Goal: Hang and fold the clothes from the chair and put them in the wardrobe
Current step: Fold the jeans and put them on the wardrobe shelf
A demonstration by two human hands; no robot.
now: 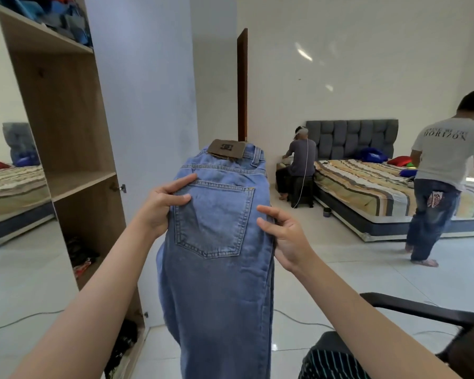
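Both hands are holding a pair of blue jeans (216, 242) up in front of the open wardrobe (66, 132), back pocket facing the camera and legs hanging down. The left hand (162, 206) is pinching the left edge in a closed grip beside the pocket, while the right hand (285, 236) is gripping the right seam, fingers curled around it. Striped clothing (329, 362) is lying on the black chair (422, 310) at lower right.

Bed (367, 184) w/ striped sheet by far wall, grey headboard (352, 138); one person (298, 165) seated beside it, another person (441, 170) standing at right.
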